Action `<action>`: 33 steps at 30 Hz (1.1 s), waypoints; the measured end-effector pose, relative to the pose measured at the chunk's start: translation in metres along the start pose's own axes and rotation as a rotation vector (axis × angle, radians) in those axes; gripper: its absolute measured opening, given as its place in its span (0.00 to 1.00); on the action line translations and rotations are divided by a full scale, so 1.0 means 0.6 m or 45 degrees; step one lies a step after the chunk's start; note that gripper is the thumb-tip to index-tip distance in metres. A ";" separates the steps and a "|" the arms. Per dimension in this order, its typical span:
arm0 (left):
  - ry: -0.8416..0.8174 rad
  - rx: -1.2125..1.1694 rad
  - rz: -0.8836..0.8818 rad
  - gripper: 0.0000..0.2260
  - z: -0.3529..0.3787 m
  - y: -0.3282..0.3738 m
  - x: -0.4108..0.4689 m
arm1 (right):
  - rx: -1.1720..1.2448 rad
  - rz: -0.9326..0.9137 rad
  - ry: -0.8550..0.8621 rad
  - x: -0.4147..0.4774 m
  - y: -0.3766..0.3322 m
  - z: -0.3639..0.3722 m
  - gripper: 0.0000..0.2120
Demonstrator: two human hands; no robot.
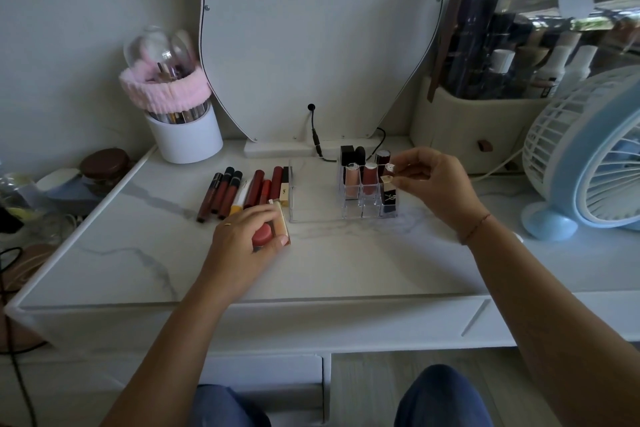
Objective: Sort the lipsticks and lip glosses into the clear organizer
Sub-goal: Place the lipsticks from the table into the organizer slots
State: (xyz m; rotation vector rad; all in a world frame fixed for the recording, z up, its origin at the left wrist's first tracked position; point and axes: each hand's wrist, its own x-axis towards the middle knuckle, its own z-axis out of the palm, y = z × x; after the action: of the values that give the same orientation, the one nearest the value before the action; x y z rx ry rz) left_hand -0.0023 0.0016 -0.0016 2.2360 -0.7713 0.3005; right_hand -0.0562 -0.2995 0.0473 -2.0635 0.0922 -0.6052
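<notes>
At the far left a row of lip glosses (239, 191) lies flat on the counter (329, 260), long axes running away from us and leaning a little right. At its near right end our left hand (239, 236) has its fingers curled round a red-capped tube (262, 234), with a cream-and-gold lipstick (281, 218) touching the same fingers on their right side, its length also pointing away from us. Both sit low on the counter, just left of the clear organizer (353, 210), so we judge the left hand nearer to the unsorted pile and the coming carry a short one rightward.

In the organizer two pink glosses (352, 180) stand upright in the middle row. Over its right column our right hand (440, 184) pinches the silvery top of a dark tube (389, 198), held upright and straight below the fingers (407, 165). We cannot tell whether it is fully seated in its slot.
</notes>
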 end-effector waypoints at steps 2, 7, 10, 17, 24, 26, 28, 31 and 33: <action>0.006 -0.006 0.002 0.16 0.000 0.000 0.000 | 0.003 -0.006 -0.003 -0.003 -0.002 -0.002 0.12; -0.013 0.000 0.000 0.16 0.000 -0.001 0.000 | -0.007 0.006 0.027 -0.016 0.000 -0.021 0.11; -0.014 -0.001 0.005 0.15 0.000 0.000 0.001 | -0.214 0.016 0.088 -0.030 0.012 -0.054 0.09; -0.002 -0.003 -0.005 0.15 0.000 0.001 0.000 | -0.753 0.181 -0.002 -0.073 0.039 -0.119 0.08; 0.003 -0.003 -0.017 0.16 0.002 -0.001 0.001 | -0.920 0.300 0.030 -0.090 0.040 -0.094 0.11; -0.003 0.000 -0.018 0.16 0.001 0.000 0.001 | -0.948 0.351 0.000 -0.087 0.038 -0.085 0.14; -0.005 -0.002 -0.011 0.16 0.000 0.001 0.001 | -0.985 0.392 -0.044 -0.081 0.035 -0.079 0.17; -0.017 -0.024 -0.006 0.16 0.001 0.002 0.001 | -0.979 0.407 -0.103 -0.078 0.028 -0.073 0.20; -0.005 -0.022 -0.011 0.16 0.001 0.003 0.000 | -0.855 0.307 -0.114 -0.075 0.018 -0.066 0.19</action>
State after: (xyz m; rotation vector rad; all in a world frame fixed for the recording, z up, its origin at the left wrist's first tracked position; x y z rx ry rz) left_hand -0.0031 0.0001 -0.0011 2.2240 -0.7633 0.2846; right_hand -0.1116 -0.3228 0.0378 -2.6644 0.5469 -0.3532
